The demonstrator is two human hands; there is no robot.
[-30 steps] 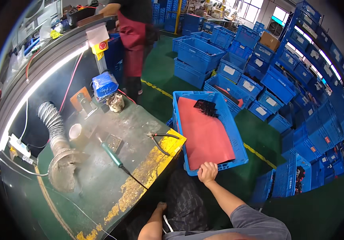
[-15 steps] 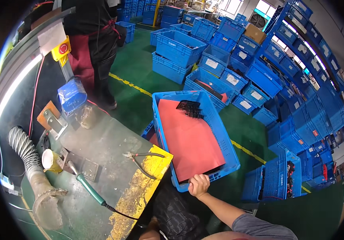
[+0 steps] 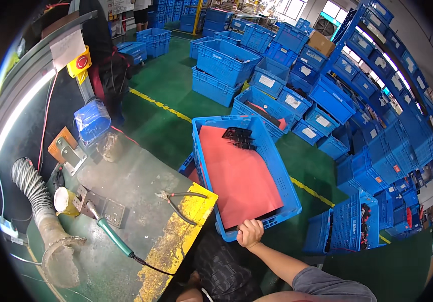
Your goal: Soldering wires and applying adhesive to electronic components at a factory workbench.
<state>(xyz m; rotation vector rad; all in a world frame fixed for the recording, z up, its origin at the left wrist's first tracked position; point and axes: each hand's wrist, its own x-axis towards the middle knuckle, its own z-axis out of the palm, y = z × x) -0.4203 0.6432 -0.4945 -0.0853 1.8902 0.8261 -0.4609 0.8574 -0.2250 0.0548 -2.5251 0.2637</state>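
Observation:
My right hand (image 3: 250, 233) is closed round the near rim of a blue plastic crate (image 3: 288, 205), its arm reaching in from the lower right. A red sheet (image 3: 239, 176) lines the crate. On the sheet's far end lies a small pile of black, ribbed parts (image 3: 239, 137). The crate sits tilted beside the workbench corner, over another blue crate mostly hidden beneath it. At the lower edge, beside my dark-clad leg, shows a shadowed patch of skin, apparently my left hand (image 3: 195, 278); its fingers cannot be made out.
On the workbench (image 3: 141, 176) lie cutting pliers (image 3: 176, 205), a green-handled soldering iron (image 3: 111, 236) and a metal stand. A flexible extraction hose (image 3: 35, 189) stands at left, below a red stop button (image 3: 81, 62). Stacked blue crates (image 3: 226, 60) and loaded racks fill the far right.
A person in dark clothes with a red apron has shifted left, now mostly behind the bench post, exposing crates behind. My right hand and the crate it grips have stayed put.

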